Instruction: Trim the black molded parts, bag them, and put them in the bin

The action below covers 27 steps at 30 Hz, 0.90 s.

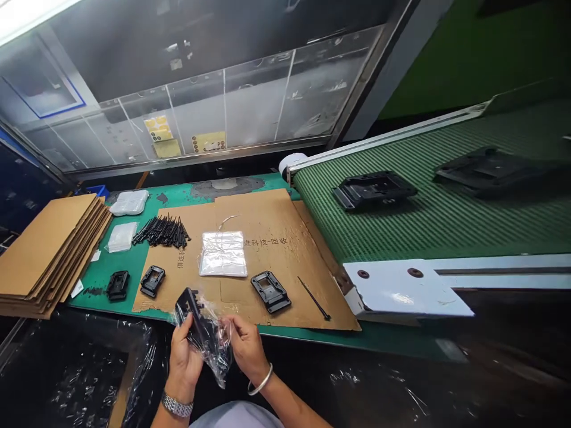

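At the table's near edge, my left hand (pixel 184 356) is closed around a black plastic part (pixel 195 321), its thumb on the near face. A clear plastic bag (pixel 218 353) hangs round the lower right of the part. My right hand (pixel 248 346) pinches the bag's edge; its fingertips are partly hidden by the film. Beyond my hands lies a stack of flat clear bags (pixel 223 254) on cardboard (pixel 276 220). Black frame-like parts lie to the right (pixel 270 292) and to the left, one on the cardboard (pixel 152 281) and another on the green tabletop (pixel 118 285).
A pile of black screws or pins (pixel 165 230) and a single long black tie (pixel 314 299) lie on the cardboard. Stacked cardboard sheets (pixel 49 249) stand at left. On the right, a green conveyor belt (pixel 401 238) carries black parts (pixel 375 189). A plastic-lined box (pixel 80 368) is below left.
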Each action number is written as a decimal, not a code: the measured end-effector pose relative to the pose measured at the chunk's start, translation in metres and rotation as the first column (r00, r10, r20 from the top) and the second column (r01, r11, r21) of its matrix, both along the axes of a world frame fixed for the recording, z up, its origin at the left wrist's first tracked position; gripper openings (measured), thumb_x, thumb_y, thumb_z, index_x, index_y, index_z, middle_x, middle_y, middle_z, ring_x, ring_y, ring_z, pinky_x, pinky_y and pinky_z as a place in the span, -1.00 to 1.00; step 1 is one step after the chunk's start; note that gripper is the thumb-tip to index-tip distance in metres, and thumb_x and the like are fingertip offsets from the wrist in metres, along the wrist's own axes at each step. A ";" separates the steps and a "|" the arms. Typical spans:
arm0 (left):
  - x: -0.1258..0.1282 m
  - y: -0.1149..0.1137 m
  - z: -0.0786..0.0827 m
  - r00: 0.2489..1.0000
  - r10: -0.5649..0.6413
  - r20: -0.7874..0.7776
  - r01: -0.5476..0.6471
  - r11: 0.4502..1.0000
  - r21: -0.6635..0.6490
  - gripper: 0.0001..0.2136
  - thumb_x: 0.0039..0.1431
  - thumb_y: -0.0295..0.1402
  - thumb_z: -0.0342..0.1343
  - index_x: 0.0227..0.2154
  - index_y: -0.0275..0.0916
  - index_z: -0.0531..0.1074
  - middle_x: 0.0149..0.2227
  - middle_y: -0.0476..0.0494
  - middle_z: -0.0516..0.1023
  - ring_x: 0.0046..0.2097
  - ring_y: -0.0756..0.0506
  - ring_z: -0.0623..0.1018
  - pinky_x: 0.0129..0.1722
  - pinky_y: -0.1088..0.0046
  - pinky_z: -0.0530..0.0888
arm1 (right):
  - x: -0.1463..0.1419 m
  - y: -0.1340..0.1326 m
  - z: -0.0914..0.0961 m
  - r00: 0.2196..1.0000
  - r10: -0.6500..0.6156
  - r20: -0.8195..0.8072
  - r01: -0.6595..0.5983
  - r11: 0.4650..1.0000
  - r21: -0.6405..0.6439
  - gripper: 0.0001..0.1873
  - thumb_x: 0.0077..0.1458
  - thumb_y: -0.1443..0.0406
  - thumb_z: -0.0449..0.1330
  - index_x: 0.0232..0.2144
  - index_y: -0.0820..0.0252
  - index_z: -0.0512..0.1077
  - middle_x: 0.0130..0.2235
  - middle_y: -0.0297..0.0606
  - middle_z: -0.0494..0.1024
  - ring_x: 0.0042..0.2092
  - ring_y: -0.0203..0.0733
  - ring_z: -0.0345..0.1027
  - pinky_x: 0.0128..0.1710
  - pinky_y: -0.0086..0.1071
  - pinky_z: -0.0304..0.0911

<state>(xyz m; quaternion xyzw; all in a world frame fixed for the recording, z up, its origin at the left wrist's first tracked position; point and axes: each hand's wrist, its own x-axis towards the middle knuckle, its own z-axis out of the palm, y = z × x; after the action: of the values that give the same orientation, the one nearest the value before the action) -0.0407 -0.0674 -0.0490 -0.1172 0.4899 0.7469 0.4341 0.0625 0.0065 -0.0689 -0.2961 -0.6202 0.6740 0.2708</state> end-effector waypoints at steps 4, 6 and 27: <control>-0.012 -0.010 -0.010 0.988 0.151 0.020 -0.151 0.989 0.010 -0.92 -0.08 -0.35 0.14 -0.55 -0.25 0.42 -0.53 -0.13 0.52 -0.40 -0.11 0.52 -0.32 0.29 0.45 | 0.016 -0.013 -0.006 0.977 0.169 0.129 -0.200 0.937 0.288 -0.67 0.09 0.18 -0.04 -0.60 0.16 0.35 -0.57 -0.29 0.36 -0.51 -0.26 0.22 -0.48 -0.42 0.12; -0.012 -0.013 -0.015 0.976 0.207 -0.061 -0.208 0.978 -0.012 -0.91 -0.11 -0.37 0.17 -0.49 -0.25 0.42 -0.49 -0.11 0.53 -0.40 -0.10 0.52 -0.30 0.29 0.45 | 0.024 -0.013 -0.011 0.918 0.344 0.199 -0.391 0.871 0.298 -0.74 0.08 0.22 -0.03 -0.54 0.15 0.37 -0.56 -0.31 0.37 -0.51 -0.26 0.22 -0.47 -0.41 0.12; -0.061 -0.141 -0.027 0.996 -0.034 -0.081 0.030 0.998 -0.051 -0.69 -0.21 -0.32 0.27 -0.33 -0.30 0.43 -0.34 -0.14 0.51 -0.26 -0.10 0.47 -0.21 0.39 0.36 | -0.127 -0.070 -0.004 0.691 0.722 0.041 -0.476 0.497 -0.726 -0.66 -0.29 0.15 0.28 -0.70 0.28 0.27 -0.71 -0.45 0.26 -0.68 -0.50 0.03 -0.69 -0.59 -0.08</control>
<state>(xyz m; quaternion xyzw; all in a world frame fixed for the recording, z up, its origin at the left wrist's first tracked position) -0.1017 -0.2084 -0.0758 -0.0894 0.5274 0.7315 0.4228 -0.0642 -0.0633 -0.0724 -0.2446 -0.4371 0.8368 -0.2211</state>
